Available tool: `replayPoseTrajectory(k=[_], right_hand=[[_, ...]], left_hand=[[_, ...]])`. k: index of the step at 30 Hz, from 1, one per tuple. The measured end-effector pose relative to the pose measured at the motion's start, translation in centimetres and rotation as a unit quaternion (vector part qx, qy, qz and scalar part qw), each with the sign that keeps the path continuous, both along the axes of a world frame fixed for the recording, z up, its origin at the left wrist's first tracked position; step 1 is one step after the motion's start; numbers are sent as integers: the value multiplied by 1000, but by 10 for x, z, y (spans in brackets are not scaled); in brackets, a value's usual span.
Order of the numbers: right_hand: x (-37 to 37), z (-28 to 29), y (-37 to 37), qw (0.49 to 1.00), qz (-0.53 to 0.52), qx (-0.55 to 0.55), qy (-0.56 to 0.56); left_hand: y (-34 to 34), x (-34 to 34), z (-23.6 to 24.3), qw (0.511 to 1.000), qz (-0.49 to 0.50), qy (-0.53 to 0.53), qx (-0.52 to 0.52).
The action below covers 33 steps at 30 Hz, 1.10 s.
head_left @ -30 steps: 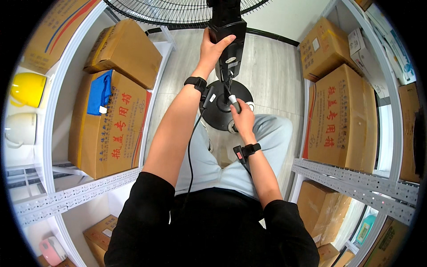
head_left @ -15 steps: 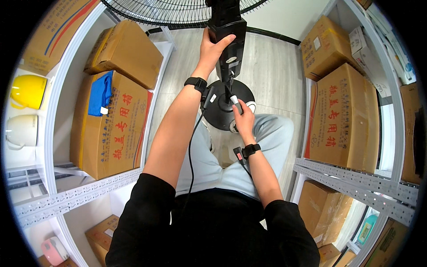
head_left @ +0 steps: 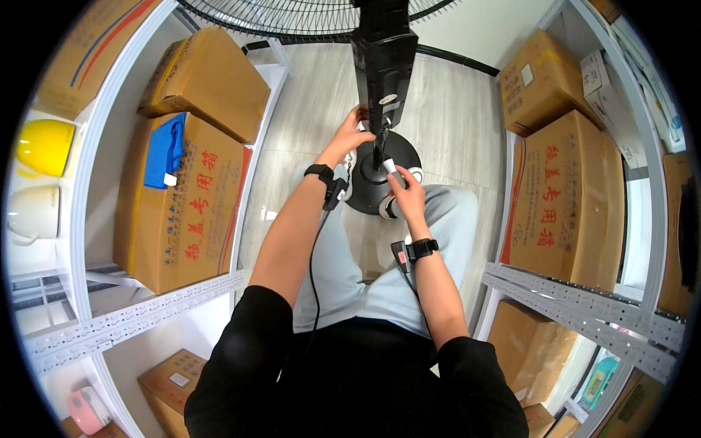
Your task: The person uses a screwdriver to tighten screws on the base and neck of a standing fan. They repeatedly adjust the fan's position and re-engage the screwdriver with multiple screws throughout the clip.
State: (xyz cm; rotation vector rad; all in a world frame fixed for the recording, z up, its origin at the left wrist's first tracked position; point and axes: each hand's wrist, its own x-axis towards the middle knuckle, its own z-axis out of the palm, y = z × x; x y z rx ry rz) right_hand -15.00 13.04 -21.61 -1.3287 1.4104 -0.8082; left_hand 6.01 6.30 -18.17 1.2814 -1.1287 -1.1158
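Note:
A black pedestal fan stands upright before me, with a wire cage (head_left: 292,18), a boxy upper column (head_left: 381,62) and a round base (head_left: 383,201) between my shoes. My left hand (head_left: 349,135) is closed around the lower end of the column, its fingertips partly hidden behind it. Just below, my right hand (head_left: 405,191) grips a small grey-and-white cylindrical handle (head_left: 392,168) against the thin dark lower part of the fan. Whatever its far end touches is too small to make out. Both wrists carry black strapped devices with cables.
White metal shelving (head_left: 84,328) on both sides holds cardboard boxes (head_left: 558,197), with a blue cloth (head_left: 161,150), yellow (head_left: 44,146) and pale (head_left: 33,212) cups at left. My jeans-clad legs frame the base. Small white pieces (head_left: 266,214) lie on the floor at left.
My left hand has left the upper column and moved down to its lower end. The column sits slightly farther right in view. My right hand still holds the handle, a little farther right.

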Motion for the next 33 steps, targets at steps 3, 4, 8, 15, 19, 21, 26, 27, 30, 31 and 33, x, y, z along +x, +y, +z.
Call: replayPoseTrajectory(k=[3, 4, 8, 15, 19, 21, 26, 27, 30, 31, 33], right_hand=[[0, 3, 4, 992, -2, -92, 83], [4, 8, 4, 992, 4, -88, 86], [0, 4, 2, 999, -1, -11, 42], [-11, 9, -15, 918, 8, 261, -299], [-17, -17, -9, 968, -7, 143, -206], [-10, -17, -6, 994, -12, 59, -91], [-4, -5, -5, 975, -34, 149, -163], [-6, -5, -6, 966, -43, 172, -189], [-10, -10, -6, 936, -30, 241, -254], [-11, -13, -4, 943, -37, 220, -247], [-1, -14, 0, 956, -35, 179, -231]], left_hand=[[-12, -6, -12, 999, 5, -32, 13], [-12, -3, -12, 1000, 11, -14, 16], [-15, -14, -6, 999, 27, 39, -14], [-11, -2, -12, 999, 29, 20, -13], [-15, -12, -15, 998, 18, 54, -1], [-15, -12, -22, 998, 18, 65, -4], [-5, -20, -44, 983, 115, 66, 128], [-2, -24, -43, 968, 116, 96, 199], [5, -31, -33, 932, 44, 264, 246], [6, -30, -29, 921, -1, 288, 262], [7, -17, -34, 906, -7, 337, 257]])
